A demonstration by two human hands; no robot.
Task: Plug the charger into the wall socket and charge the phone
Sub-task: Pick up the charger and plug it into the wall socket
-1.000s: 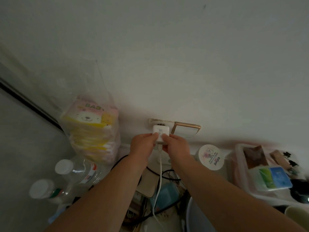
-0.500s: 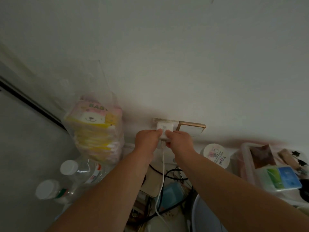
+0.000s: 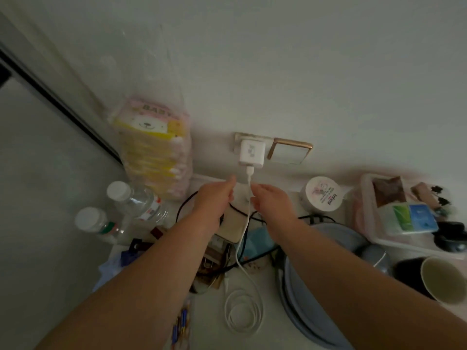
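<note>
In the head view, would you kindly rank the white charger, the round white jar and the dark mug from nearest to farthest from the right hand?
From the right hand:
1. White charger, just above it, seated in the wall socket.
2. Round white jar, to its right by the wall.
3. Dark mug, far right, near the lower edge.

Dim, flat light w/ greenish cast; soft blur overall, wide-angle bending at edges.
</note>
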